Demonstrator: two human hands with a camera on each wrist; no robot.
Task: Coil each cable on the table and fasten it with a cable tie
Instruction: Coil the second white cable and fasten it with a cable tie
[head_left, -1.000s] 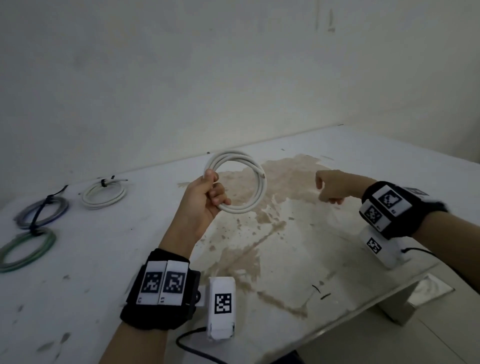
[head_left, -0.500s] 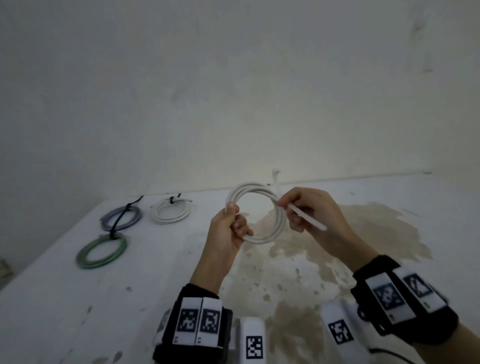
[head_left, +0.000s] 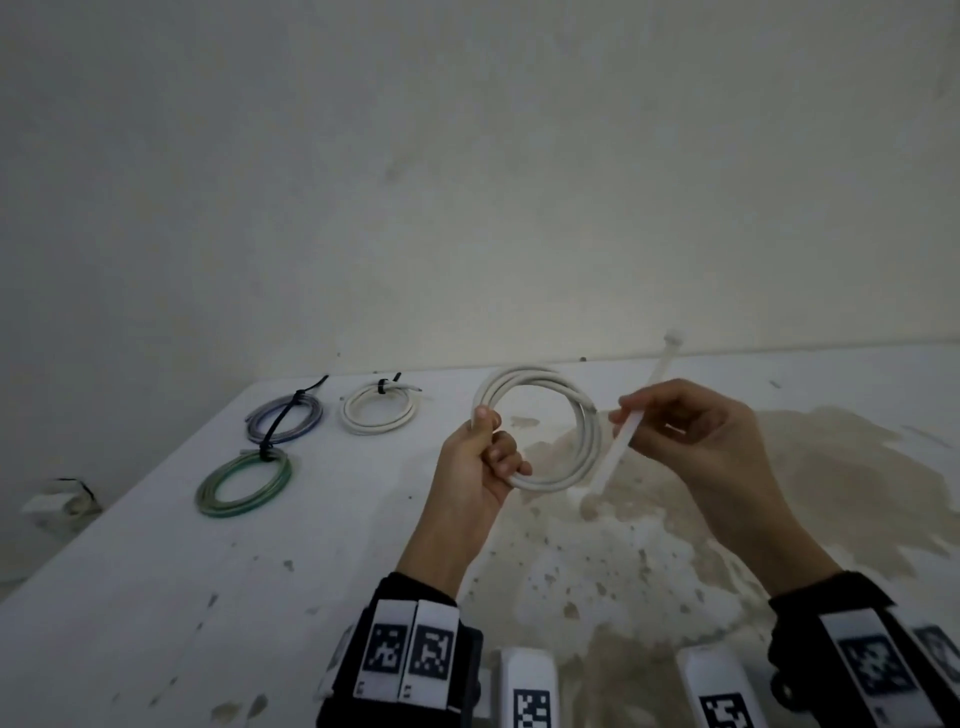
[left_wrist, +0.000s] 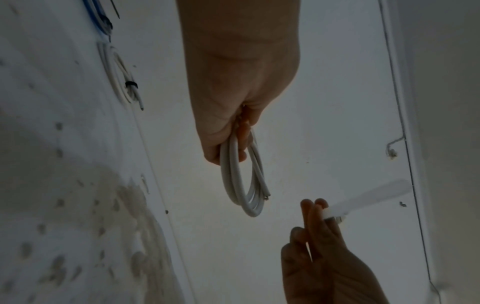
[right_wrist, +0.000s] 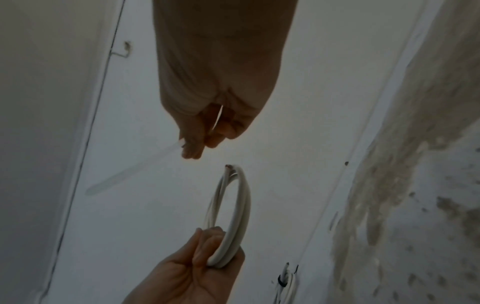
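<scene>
My left hand (head_left: 488, 452) grips a coiled white cable (head_left: 566, 400) by its left side and holds it upright above the table (head_left: 156, 597). The same coil (left_wrist: 242, 185) (right_wrist: 233, 207) shows edge-on in both wrist views, with a cut end at its far side. My right hand (head_left: 675, 426) pinches a white cable tie (head_left: 626, 441) just right of the coil. The tie's head (head_left: 674, 338) points up and away, its tail hangs down beside the coil. The tie (left_wrist: 369, 197) (right_wrist: 135, 166) stands apart from the coil.
Three tied coils lie at the table's back left: a blue-grey one (head_left: 285, 418), a white one (head_left: 379, 410) and a green one (head_left: 244, 480), each with a black tie. A brown stain (head_left: 727, 519) covers the right half. A bare wall rises behind.
My right hand came in from the right with the white tie and now holds it beside the coil. The tie has turned more upright. The camera has tilted up toward the wall.
</scene>
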